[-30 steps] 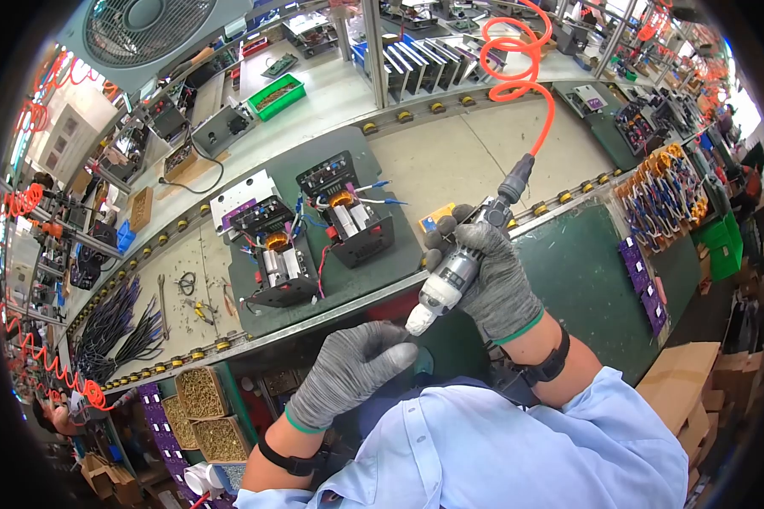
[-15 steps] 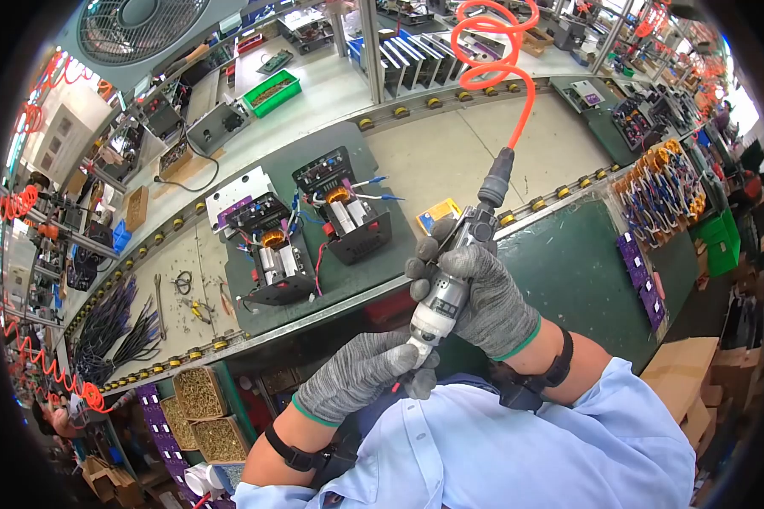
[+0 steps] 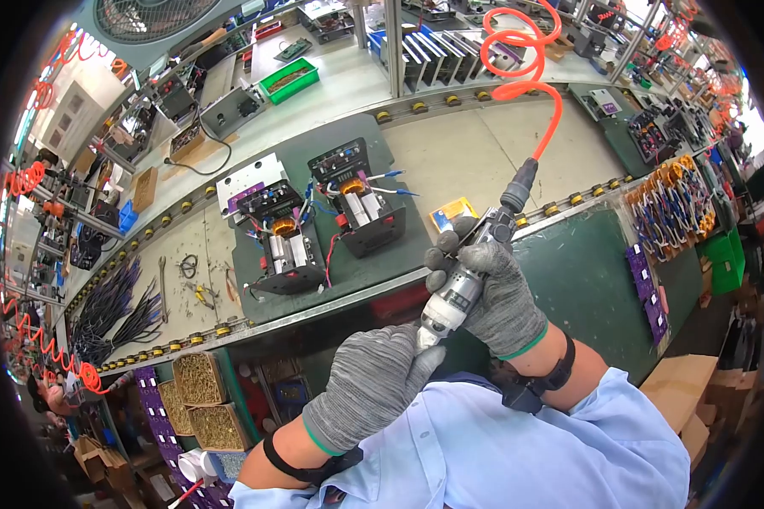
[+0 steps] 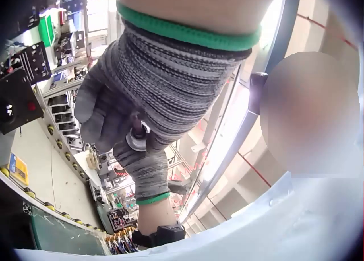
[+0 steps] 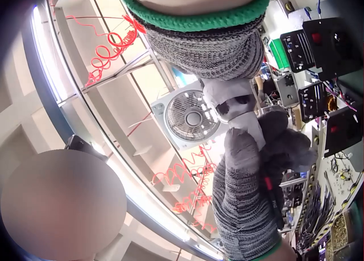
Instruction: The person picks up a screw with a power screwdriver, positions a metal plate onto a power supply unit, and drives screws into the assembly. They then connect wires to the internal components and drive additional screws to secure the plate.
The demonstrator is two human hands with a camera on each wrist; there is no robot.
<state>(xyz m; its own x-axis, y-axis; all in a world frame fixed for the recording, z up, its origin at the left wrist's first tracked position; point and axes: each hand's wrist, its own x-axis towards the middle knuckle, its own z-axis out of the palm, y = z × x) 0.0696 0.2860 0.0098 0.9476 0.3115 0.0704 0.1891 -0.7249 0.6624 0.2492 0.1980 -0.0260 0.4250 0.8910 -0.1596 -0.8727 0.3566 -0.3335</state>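
The right hand (image 3: 499,297) has its fingers (image 3: 440,256) clamped round the body of the air screwdriver (image 3: 455,293), which is held tilted above the desk (image 3: 569,263) edge. The left hand (image 3: 372,383) curls its fingers (image 3: 418,356) tightly over the screwdriver's nose. Well to the left of the screwdriver and lower, two open bins (image 3: 199,378) are heaped with brass-coloured screws. Far up-left of it, a green tray (image 3: 289,81) holds small parts too small to tell.

Crowded factory hall — pale conveyor bench (image 3: 475,157), box fan (image 3: 157,19), green mat (image 3: 586,271).
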